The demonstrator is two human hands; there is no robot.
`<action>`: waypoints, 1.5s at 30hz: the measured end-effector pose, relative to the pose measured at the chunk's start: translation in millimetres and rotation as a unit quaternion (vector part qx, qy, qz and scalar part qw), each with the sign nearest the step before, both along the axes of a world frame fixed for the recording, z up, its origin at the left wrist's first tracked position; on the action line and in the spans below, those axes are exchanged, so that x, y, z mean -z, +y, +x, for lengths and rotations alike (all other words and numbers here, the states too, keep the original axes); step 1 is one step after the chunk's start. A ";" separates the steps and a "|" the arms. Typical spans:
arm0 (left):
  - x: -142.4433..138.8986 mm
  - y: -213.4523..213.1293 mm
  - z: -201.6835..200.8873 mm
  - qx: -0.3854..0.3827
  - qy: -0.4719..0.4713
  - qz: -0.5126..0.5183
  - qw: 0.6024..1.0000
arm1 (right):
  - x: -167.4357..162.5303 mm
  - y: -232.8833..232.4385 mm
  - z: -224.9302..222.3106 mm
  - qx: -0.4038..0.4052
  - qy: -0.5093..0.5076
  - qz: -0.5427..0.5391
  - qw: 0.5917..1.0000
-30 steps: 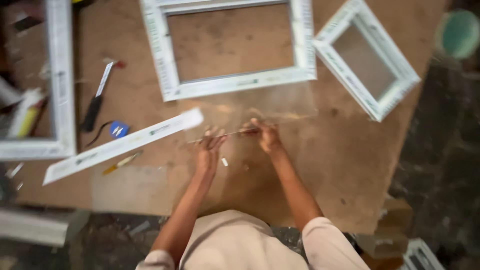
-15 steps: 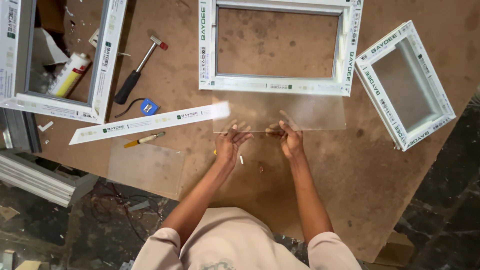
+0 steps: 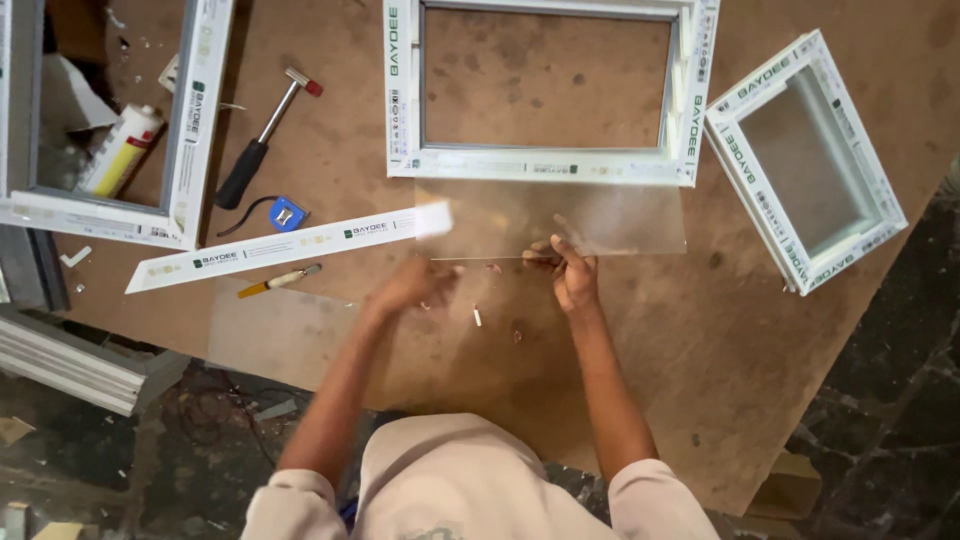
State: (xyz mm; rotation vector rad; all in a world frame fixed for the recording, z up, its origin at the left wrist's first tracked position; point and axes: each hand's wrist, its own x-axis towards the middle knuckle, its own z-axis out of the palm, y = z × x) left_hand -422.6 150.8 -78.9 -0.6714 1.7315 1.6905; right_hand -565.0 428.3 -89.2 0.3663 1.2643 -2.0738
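A clear glass pane (image 3: 620, 220) lies flat on the brown board table (image 3: 760, 380), just in front of a large white window frame (image 3: 400, 110). My right hand (image 3: 572, 275) grips the pane's near edge with its fingers on the glass. My left hand (image 3: 415, 288) is blurred by motion, just below the pane's near left corner and next to the end of a long white profile strip (image 3: 290, 245). I cannot make out the left hand's fingers. A few small bits lie on the board between my hands.
A smaller white frame (image 3: 752, 200) lies at the right. Another frame (image 3: 195, 110) sits at the left, with a sealant tube (image 3: 118, 150) inside it. A hammer (image 3: 262, 140), a blue tape measure (image 3: 287, 214) and a yellow-tipped pencil-like tool (image 3: 278, 281) lie nearby. A second clear sheet (image 3: 280, 335) overhangs the near left edge.
Half a second ago both hands were at the pane's near edge. My left hand has since pulled back off it, toward me and to the left. The right hand stays.
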 end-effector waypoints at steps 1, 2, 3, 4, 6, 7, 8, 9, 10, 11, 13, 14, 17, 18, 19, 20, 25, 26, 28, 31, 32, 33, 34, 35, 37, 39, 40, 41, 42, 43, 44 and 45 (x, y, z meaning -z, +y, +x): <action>-6.2 -26.6 -7.9 0.032 0.036 -0.090 0.995 | -0.1 -0.4 0.2 0.006 -0.006 -0.001 1.000; -12.7 -43.6 -19.5 0.061 0.070 -0.179 0.979 | -0.6 0.0 0.3 0.007 -0.006 0.002 1.000; -18.1 -59.5 -35.0 0.057 0.051 -0.350 0.934 | -1.1 -0.3 0.0 0.004 -0.005 0.004 1.000; -22.4 -78.4 -56.8 0.108 0.151 -0.463 0.867 | -1.3 -1.2 -0.5 0.002 -0.003 0.004 1.000; -29.6 -108.0 -104.7 0.212 0.198 -0.499 0.816 | -2.4 -2.7 -0.7 -0.002 0.000 0.019 1.000; -32.4 -116.8 -124.7 0.264 0.212 -0.506 0.794 | -3.0 -3.8 -0.6 -0.003 0.002 0.026 1.000; -34.6 -122.9 -140.7 0.315 0.226 -0.511 0.767 | -3.5 -4.5 -0.2 0.004 0.002 0.014 1.000; -36.3 -128.1 -153.9 0.353 0.221 -0.511 0.752 | -3.8 -6.0 0.4 0.011 0.004 0.002 1.000; -38.0 -131.0 -166.3 0.392 0.214 -0.509 0.736 | -4.0 -6.7 0.2 0.020 0.005 -0.010 1.000; -38.6 -130.5 -175.0 0.432 0.208 -0.504 0.718 | -4.2 -7.2 0.4 0.022 0.001 -0.009 1.000; -38.5 -130.8 -185.3 0.493 0.210 -0.488 0.689 | -5.4 -7.9 1.1 0.029 -0.014 -0.007 0.999; -38.2 -132.1 -189.8 0.522 0.210 -0.480 0.673 | -4.5 -7.1 1.1 0.029 -0.012 -0.004 0.999; -35.6 -134.1 -197.5 0.553 0.196 -0.443 0.678 | -1.1 -4.4 1.5 0.018 -0.011 -0.003 1.000; -34.8 -134.4 -198.9 0.551 0.209 -0.433 0.681 | 0.0 -2.8 1.6 0.014 -0.011 -0.005 1.000; -33.9 -134.9 -201.1 0.549 0.223 -0.423 0.685 | 1.3 -1.8 1.6 0.009 -0.010 -0.006 1.000; -32.9 -135.0 -202.2 0.547 0.238 -0.413 0.689 | 2.7 -0.3 1.8 0.010 -0.008 -0.012 1.000; -25.9 -143.4 -198.9 0.520 0.221 -0.398 0.723 | 8.8 3.8 2.7 0.010 -0.014 -0.026 1.000; -23.0 -145.3 -194.3 0.504 0.224 -0.395 0.735 | 9.4 4.4 2.3 0.008 -0.011 -0.026 1.000; -16.3 -152.7 -176.3 0.347 0.330 -0.406 0.778 | 9.7 5.0 2.2 0.003 -0.003 -0.026 1.000; 1.7 -136.4 -129.2 0.009 0.280 -0.414 0.866 | 9.0 5.0 1.8 0.007 -0.011 -0.024 1.000; 6.9 -127.1 -108.9 -0.118 0.224 -0.406 0.878 | 8.9 4.6 1.5 0.007 -0.007 -0.022 1.000; 12.7 -116.5 -92.6 -0.154 0.147 -0.386 0.898 | 8.5 4.3 1.4 0.006 -0.003 -0.019 1.000; 17.5 -105.2 -76.1 -0.190 0.068 -0.362 0.910 | 8.3 4.5 1.2 0.005 -0.001 -0.015 1.000; 19.7 -91.5 -54.3 -0.241 0.036 -0.233 0.941 | 8.1 3.9 1.0 0.008 -0.001 -0.020 1.000; 19.9 -61.2 -18.3 -0.327 0.005 0.008 0.945 | 7.4 3.0 0.4 0.009 -0.001 -0.027 1.000; 15.9 -39.4 0.6 -0.354 0.009 0.130 0.926 | 6.2 2.2 0.0 0.010 -0.008 -0.028 1.000; 12.4 -31.7 5.9 -0.347 0.015 0.144 0.927 | 5.4 1.8 -0.2 0.011 -0.010 -0.029 0.999; 8.8 -25.8 7.6 -0.338 0.022 0.157 0.928 | 4.4 1.0 0.2 0.008 -0.009 -0.020 1.000; 5.2 -20.1 6.4 -0.338 0.023 0.155 0.928 | 3.1 0.9 0.6 0.006 -0.006 -0.011 1.000; 1.5 -15.5 4.5 -0.338 0.025 0.153 0.928 | 1.8 0.5 0.7 0.004 -0.004 -0.002 1.000; -2.1 -11.3 2.4 -0.339 0.026 0.151 0.928 | 0.9 0.1 0.7 0.001 -0.001 -0.002 1.000; -5.5 -8.5 1.0 -0.348 0.030 0.143 0.926 | 0.2 -1.1 1.2 0.000 0.001 -0.003 1.000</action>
